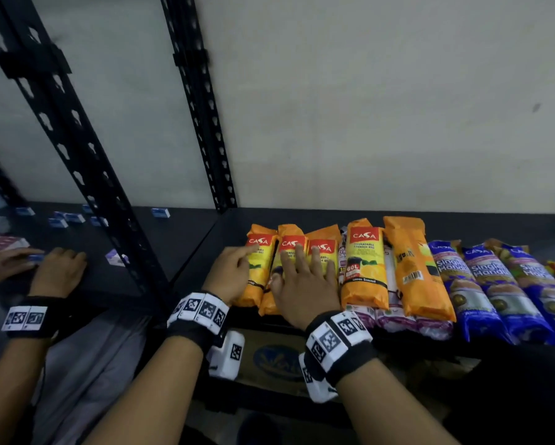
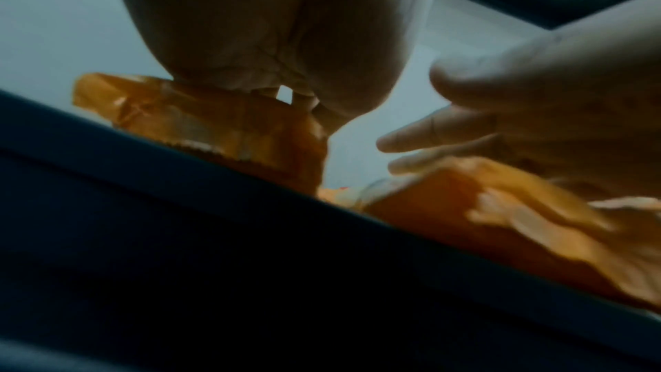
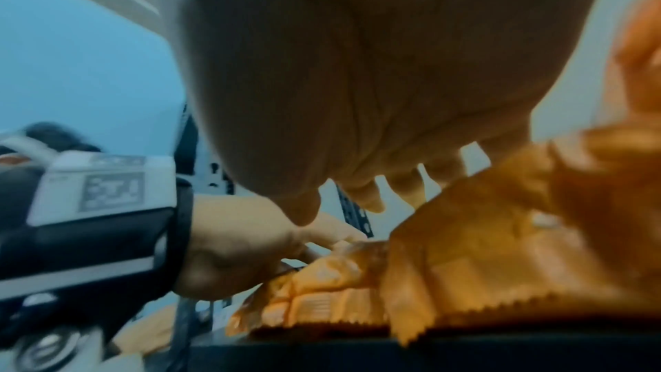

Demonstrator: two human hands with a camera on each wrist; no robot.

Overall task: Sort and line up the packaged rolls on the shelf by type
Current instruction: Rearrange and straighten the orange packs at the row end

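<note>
The right hand (image 1: 305,284) lies flat, fingers (image 1: 300,256) spread and straight, pressing on the middle two of the orange packs (image 1: 293,268); it grasps nothing. The left hand (image 1: 229,274) rests against the leftmost orange pack (image 1: 258,268), its fingers loosely extended across the pack's red label with the thumb side down along the pack's left edge. Whether the thumb hooks under the pack cannot be told. In the left wrist view the palm (image 2: 279,38) sits on crinkly, glossy orange film with a saw-toothed sealed end, at the front lip of the shelf.

Both wrists wear black straps with white blocks printed in black-and-white square codes.

The packs are long, soft plastic sleeves lying side by side on the dark matte shelf (image 1: 186,239), long axes running near to far. From left: three orange packs under the hands, then two more orange packs (image 1: 364,268) stacked on purple-and-white packs (image 1: 395,319), then three shiny blue packs (image 1: 485,290) in a row, with another orange-red one at the far right edge.

A black perforated metal post (image 1: 202,101) stands far left of the packs. Beyond it, in the next bay on the left, another person's hand (image 1: 57,271) rests among small blue-and-white boxes (image 1: 67,218).
</note>
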